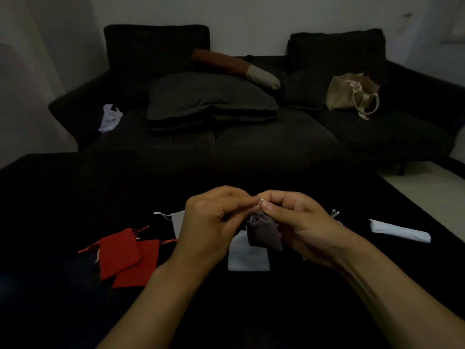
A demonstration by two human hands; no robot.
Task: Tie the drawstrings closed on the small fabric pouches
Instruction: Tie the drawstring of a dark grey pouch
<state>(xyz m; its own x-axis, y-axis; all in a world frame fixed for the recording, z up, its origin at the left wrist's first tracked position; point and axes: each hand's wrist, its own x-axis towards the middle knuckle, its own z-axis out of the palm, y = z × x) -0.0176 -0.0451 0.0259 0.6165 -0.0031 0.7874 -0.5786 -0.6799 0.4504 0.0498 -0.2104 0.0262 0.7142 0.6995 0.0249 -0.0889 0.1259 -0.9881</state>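
Note:
A small dark grey pouch (264,233) hangs in the air between my hands, its mouth gathered. My left hand (214,222) and my right hand (297,222) both pinch its pale drawstring (260,201) just above the gathered top, fingertips nearly touching. On the black table (75,187) below lie two red pouches (120,253) with orange strings at the left, a grey pouch (178,221) partly hidden behind my left hand, and a white pouch (247,258) under the held one.
A white rolled cloth (400,231) lies at the right of the table. Another white string end (334,214) shows behind my right hand. Beyond the table stands a dark sofa (251,137) with cushions, a beige tote bag (352,95) and a white plastic bag (110,118).

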